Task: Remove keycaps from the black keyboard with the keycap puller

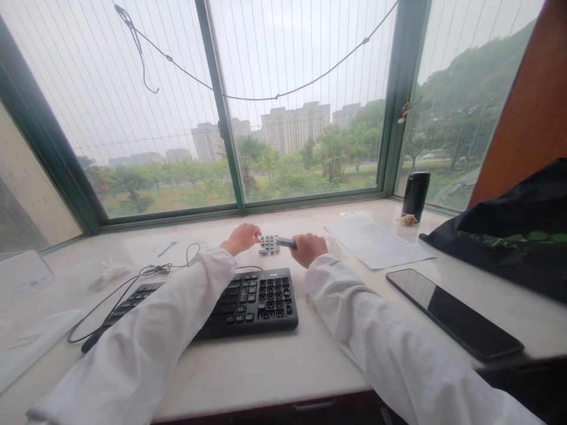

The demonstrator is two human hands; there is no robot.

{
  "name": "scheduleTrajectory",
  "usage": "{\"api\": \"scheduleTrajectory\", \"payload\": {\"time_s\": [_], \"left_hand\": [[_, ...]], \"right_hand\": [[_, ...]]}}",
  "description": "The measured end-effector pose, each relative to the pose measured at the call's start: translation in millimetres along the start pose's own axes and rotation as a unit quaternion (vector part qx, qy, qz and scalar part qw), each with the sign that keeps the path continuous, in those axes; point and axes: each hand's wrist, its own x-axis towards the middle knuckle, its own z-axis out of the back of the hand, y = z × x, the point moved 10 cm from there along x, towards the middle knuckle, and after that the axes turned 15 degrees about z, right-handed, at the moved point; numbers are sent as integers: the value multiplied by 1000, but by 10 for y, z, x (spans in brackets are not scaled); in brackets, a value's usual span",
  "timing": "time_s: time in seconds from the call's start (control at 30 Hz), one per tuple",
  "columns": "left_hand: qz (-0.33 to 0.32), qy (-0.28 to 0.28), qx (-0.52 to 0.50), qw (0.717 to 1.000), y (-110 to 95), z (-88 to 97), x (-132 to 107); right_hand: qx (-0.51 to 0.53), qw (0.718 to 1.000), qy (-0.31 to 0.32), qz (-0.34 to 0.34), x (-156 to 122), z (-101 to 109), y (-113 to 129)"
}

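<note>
Just behind the black keyboard (248, 295), a small grid of loose keycaps (268, 244) lies on the white surface. My left hand (242, 238) rests at the grid's left edge, fingertips slightly apart by the keycaps; nothing shows in its grip. My right hand (309, 248) is closed around a small tool with a dark grey handle (287, 242). That tool's paler end points left over the right side of the keycaps, and its tip is too small to make out. On the keyboard, the number pad's sockets are bare. My left sleeve hides the keyboard's middle.
Right of my hands lie printed papers (376, 239) and a phone (452, 313). A black cylinder (415, 196) stands near the window, and a black bag (514, 230) fills the right edge. The keyboard cable (155, 270), a blue strip (167, 248) and crumpled plastic (110, 274) lie left.
</note>
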Motion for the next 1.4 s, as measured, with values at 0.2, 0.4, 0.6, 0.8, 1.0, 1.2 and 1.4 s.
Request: {"api": "scheduleTrajectory", "payload": {"time_s": [0.2, 0.4, 0.6, 0.8, 1.0, 1.2, 1.4], "left_hand": [[-59, -14, -34, 998, -77, 409, -546], [-185, 48, -103, 976, -321, 538, -1451], [-230, 49, -155, 960, -351, 497, -1887], [-235, 39, -179, 954, -363, 354, -1990], [-250, 18, -176, 952, -428, 377, -2046], [-263, 9, -136, 955, -506, 408, -2088], [-264, 12, -164, 950, -506, 387, -2076]], "right_hand": [[17, 999, -28, -11, -24, 80, 21], [131, 980, -147, 4, -49, 310, 133], [550, 790, -264, -65, -221, 371, 343], [747, 608, -219, -158, -457, 95, 810], [738, 630, -202, -138, -549, 16, 1030], [719, 646, -210, -145, -585, 10, 1041], [712, 657, -195, -153, -592, -82, 1045]]}}
